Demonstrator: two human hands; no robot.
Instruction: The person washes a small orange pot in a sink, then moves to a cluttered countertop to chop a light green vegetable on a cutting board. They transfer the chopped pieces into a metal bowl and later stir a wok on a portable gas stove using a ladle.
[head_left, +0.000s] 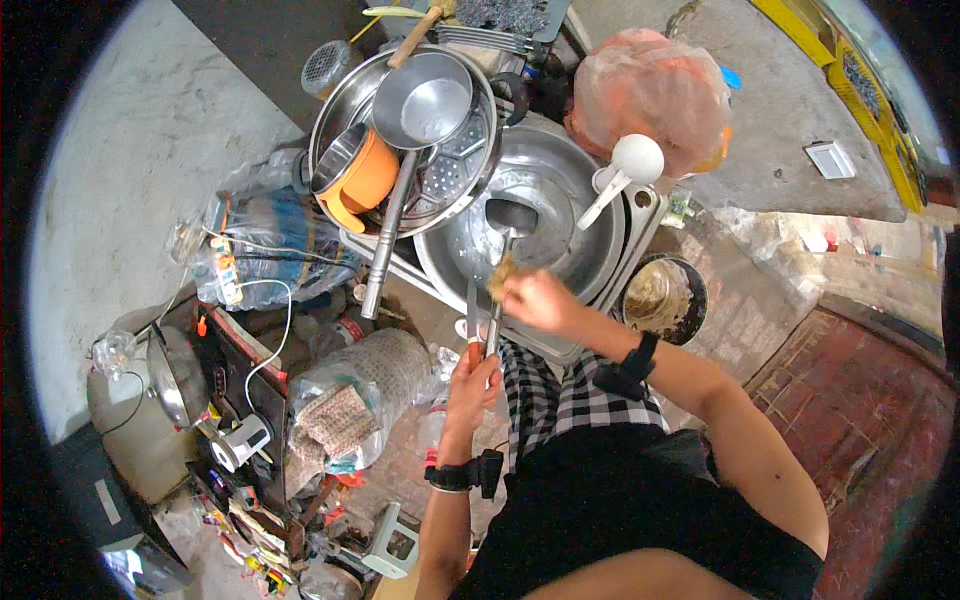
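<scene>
My left hand (474, 386) grips the handles of a knife (472, 307) and a metal spatula (513, 217) held side by side. Closed around a tan scrubbing pad (499, 279), my right hand (540, 300) presses it at the spatula's shaft. Both utensils point away from me over a wide metal basin (551, 161). A white plastic scoop or ladle (637, 159) rests at the basin's right rim. To the left, a steamer pot (487, 176) holds an orange-sided mug (371, 176) and a long-handled metal saucepan (424, 97).
Pink plastic bags (649, 94) sit beyond the basin at right, and a dirty bucket (664, 300) stands on the floor. At left are a power strip (225, 270), a bagged roll with a knitted cloth (337, 420), and a pan lid (176, 379). A wooden-handled brush lies across the pot's far rim.
</scene>
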